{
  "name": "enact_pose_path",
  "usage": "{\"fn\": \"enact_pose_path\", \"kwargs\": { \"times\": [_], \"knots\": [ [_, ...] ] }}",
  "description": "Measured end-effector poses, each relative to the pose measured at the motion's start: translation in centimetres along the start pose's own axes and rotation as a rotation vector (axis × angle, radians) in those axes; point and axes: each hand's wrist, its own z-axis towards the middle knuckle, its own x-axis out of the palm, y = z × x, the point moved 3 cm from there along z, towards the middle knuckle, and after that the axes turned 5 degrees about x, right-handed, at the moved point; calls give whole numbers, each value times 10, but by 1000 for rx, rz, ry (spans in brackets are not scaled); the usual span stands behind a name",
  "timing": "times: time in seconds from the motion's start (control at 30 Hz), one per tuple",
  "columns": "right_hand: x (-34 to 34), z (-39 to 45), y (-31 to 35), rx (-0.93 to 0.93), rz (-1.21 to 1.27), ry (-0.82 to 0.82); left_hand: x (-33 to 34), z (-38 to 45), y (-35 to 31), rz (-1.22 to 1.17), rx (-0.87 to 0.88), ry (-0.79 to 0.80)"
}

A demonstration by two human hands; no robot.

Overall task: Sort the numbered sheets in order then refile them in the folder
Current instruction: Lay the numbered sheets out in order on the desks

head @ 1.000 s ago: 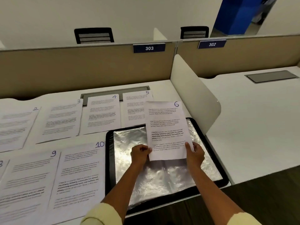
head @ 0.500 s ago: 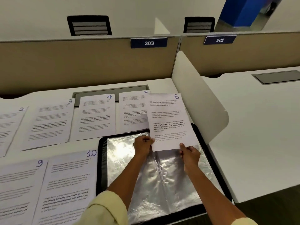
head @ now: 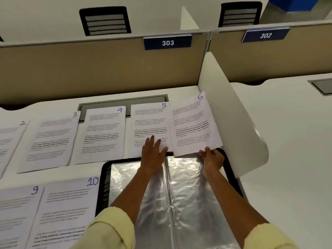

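Meanwhile, sheet 6 [head: 193, 126] had been carried off the open folder [head: 179, 194] and up into the row, just right of sheet 5 [head: 150, 123], its far edge close against the white divider [head: 233, 114]. The left hand [head: 152, 155] had been released from it and was laid flat, fingers straight, on the lower part of sheet 5. The near edge of sheet 6 was pinched by the right hand [head: 212, 159], over the folder's top rim. The sorting was judged nearly done; refiling was not yet begun.
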Motion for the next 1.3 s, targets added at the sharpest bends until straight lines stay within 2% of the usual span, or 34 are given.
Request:
{"fn": "enact_pose_path", "kwargs": {
  "times": [0.1, 0.23, 0.37, 0.83, 1.03, 1.1, 1.17, 1.3],
  "knots": [
    [10, 10, 1, 41, 42, 2, 1, 6, 15, 253, -2, 93],
    [17, 21, 1, 25, -5, -8, 4, 8, 28, 360, -85, 172],
    [21, 28, 1, 4, -30, -9, 7, 8, 37, 382, -125, 215],
    [28, 36, 8, -62, -20, 25, -3, 9, 58, 369, -136, 192],
    [23, 29, 5, -133, -42, -84, -3, 6, 61, 353, -122, 150],
    [21, 23, 6, -179, -160, -117, -3, 4, 61, 340, -108, 120],
    [21, 13, 11, -307, -362, -120, -3, 0, 60, 339, -88, 99],
    [26, 3, 5, -686, -912, 33, -1, -8, 58, 343, -64, 76]
  ]
}}
